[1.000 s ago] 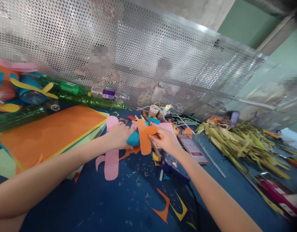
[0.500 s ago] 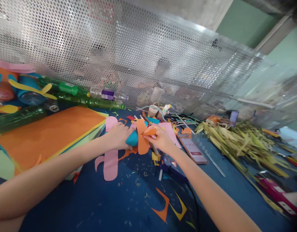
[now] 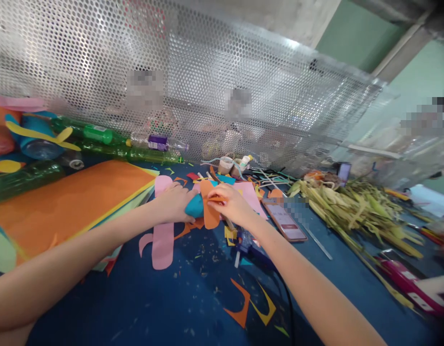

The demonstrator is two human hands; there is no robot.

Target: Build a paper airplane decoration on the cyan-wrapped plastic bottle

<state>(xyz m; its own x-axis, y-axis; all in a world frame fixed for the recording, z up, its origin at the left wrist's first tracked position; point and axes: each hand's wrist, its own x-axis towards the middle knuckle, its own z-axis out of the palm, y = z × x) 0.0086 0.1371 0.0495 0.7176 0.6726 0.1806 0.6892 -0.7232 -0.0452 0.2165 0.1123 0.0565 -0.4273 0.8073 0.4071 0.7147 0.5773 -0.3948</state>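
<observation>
My left hand [image 3: 176,203] is closed around a blue paper-covered piece [image 3: 195,206], its fingers partly hidden. At the right end of that piece stands an orange paper strip with rounded ends [image 3: 210,216], upright and facing me. My right hand [image 3: 232,205] pinches a small orange paper piece [image 3: 218,198] against the middle of this strip. Below my left hand lies a long pink paper strip [image 3: 163,252] with rounded ends. A blue glue gun [image 3: 257,251] with a white glue stick and black cord rests on the table under my right forearm.
Orange sheets [image 3: 73,197] lie stacked at left. Green plastic bottles [image 3: 128,153] line the perforated metal screen [image 3: 207,62]. A phone [image 3: 285,221], dried husks [image 3: 355,214] and a magenta tool [image 3: 411,283] are at right. Paper scraps [image 3: 239,307] lie in front. People sit behind the screen.
The small orange piece in my right hand has tipped from broad-faced to nearly edge-on against the orange strip. My view has shifted slightly, and both hands keep their holds.
</observation>
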